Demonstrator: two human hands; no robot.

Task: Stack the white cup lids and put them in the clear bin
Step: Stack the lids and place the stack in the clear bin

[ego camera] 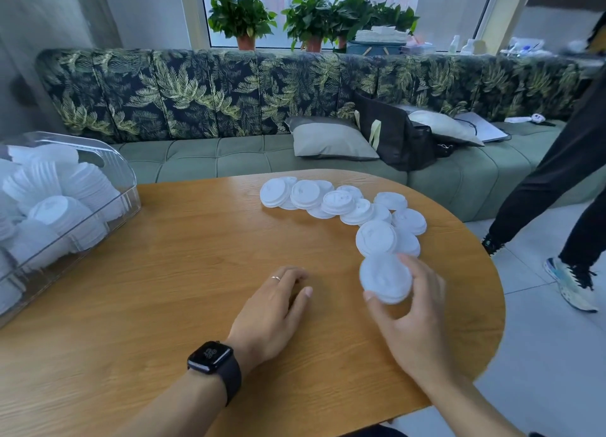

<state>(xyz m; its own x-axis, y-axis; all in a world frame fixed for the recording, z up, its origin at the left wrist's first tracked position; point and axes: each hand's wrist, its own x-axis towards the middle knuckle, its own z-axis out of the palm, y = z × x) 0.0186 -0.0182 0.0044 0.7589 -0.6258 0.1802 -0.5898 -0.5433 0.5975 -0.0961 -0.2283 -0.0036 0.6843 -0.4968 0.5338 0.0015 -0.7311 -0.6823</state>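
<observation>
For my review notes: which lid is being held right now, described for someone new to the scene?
On the wooden table, loose lids trail toward the near right edge. At the near end, the right hand grips one small stack, the only lids lifted and tilted.

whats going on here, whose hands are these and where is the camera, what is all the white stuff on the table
There is one picture, taken by a wide-angle camera worn on a person's head, looking forward and down, so the hands are the wearer's own. No machine is involved.

The right hand holds a white cup lid, perhaps a small stack; it is blurred. The left hand, with a ring and a dark watch on the wrist, rests empty on the wooden table.

More loose lids lie overlapping in a curved row across the table's far side. At the left stands the clear bin, already holding stacked lids.

Behind are a leaf-patterned sofa and potted plants. Another person's legs show at the right.
</observation>
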